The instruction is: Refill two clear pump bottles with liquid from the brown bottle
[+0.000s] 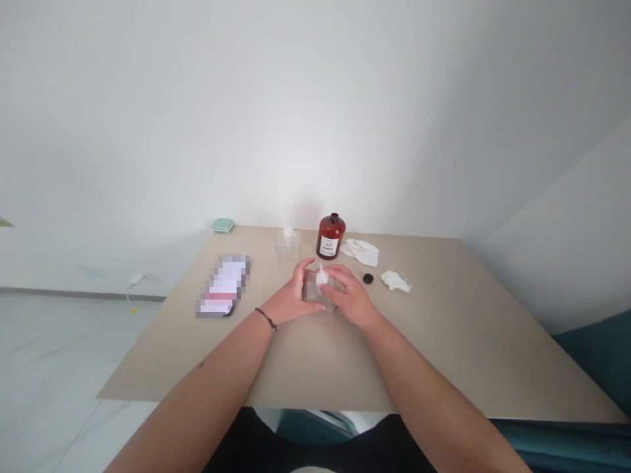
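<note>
A clear, square pump bottle (pixel 315 299) with a white pump head (pixel 322 278) stands on the table in front of me. My left hand (pixel 294 294) is wrapped round its left side, thumb at the near face. On the pump head's right side, the fingers of my right hand (pixel 349 293) are closed round the white collar. Just behind stands a brown-red bottle (pixel 330 238) with a white label and an uncapped neck. A second clear pump bottle (pixel 288 249) is at the back, left of the brown-red one.
Right of the bottles lie a small black cap (pixel 368 278), a flat white tissue (pixel 361 252) and a crumpled tissue (pixel 396 282). A blurred-out phone (pixel 224 286) lies at the left of the table (pixel 444 341). A green case (pixel 223 226) sits at the back left corner, near the wall.
</note>
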The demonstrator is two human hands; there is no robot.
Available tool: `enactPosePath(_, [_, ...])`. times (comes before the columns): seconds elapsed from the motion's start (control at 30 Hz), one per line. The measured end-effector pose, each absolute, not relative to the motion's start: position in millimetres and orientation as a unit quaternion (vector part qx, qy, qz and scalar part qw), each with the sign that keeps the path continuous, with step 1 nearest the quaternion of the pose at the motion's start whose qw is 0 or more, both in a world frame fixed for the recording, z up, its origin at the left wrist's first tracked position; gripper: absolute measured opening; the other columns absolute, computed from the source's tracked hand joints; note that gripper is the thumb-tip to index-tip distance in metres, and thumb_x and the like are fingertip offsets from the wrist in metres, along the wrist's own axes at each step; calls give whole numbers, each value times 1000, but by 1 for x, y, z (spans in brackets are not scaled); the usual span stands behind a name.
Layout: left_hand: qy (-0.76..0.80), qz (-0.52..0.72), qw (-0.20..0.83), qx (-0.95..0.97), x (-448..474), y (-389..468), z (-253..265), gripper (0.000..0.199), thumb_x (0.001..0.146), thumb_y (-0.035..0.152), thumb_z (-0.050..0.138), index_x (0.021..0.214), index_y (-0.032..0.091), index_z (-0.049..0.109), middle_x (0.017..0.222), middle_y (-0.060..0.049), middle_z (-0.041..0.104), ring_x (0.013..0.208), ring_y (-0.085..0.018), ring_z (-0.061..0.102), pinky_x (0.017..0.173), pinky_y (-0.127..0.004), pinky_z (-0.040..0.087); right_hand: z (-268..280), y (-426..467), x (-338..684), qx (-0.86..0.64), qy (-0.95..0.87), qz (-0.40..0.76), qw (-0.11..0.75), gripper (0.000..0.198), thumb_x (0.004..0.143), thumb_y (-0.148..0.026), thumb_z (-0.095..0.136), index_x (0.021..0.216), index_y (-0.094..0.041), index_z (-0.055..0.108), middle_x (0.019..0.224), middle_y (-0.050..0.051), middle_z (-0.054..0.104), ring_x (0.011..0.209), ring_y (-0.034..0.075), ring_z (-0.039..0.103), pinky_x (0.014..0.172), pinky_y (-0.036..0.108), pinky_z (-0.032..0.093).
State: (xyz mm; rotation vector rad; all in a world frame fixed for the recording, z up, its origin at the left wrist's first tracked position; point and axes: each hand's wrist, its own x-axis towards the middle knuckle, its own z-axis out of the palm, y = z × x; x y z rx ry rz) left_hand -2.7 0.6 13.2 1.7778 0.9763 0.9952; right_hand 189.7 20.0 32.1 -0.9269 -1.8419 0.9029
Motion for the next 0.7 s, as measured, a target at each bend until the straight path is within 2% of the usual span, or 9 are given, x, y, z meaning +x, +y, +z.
enactPosePath(0.2, [381, 407, 441, 703, -2, 2, 10, 107, 72, 28, 83, 151, 25, 11, 130, -14, 55, 121, -29, 58, 108, -50, 40, 30, 15, 185, -409, -717, 360, 435, 31, 78, -36, 72, 106, -25, 66, 115, 6, 64, 112, 27, 58, 103, 48, 42])
enactPosePath(0.43, [387, 405, 428, 709, -3, 1, 11, 107, 71, 28, 83, 151, 25, 13, 136, -15, 50, 125, -30, 55, 109, -51, 39, 30, 14, 186, -379, -734, 364, 430, 27, 88, -36, 58, 111, -25, 67, 120, 8, 65, 119, 27, 56, 107, 47, 40])
enactPosePath(0.6, [389, 400, 439, 704, -2, 1, 12, 107, 71, 27, 83, 151, 25, 11, 128, -13, 54, 119, -29, 57, 107, -50, 41, 25, 14, 184, -421, -700, 376, 438, 30, 80, -37, 68, 107, -24, 63, 112, 7, 66, 111, 28, 60, 102, 49, 43])
enactPosePath(0.7, [391, 399, 445, 700, -1, 0, 14, 107, 72, 27, 82, 151, 25, 11, 130, -13, 53, 120, -29, 57, 108, -50, 40, 26, 13, 184, -417, -702, 377, 436, 33, 80, -37, 68, 111, -25, 63, 116, 7, 66, 113, 28, 59, 103, 49, 43])
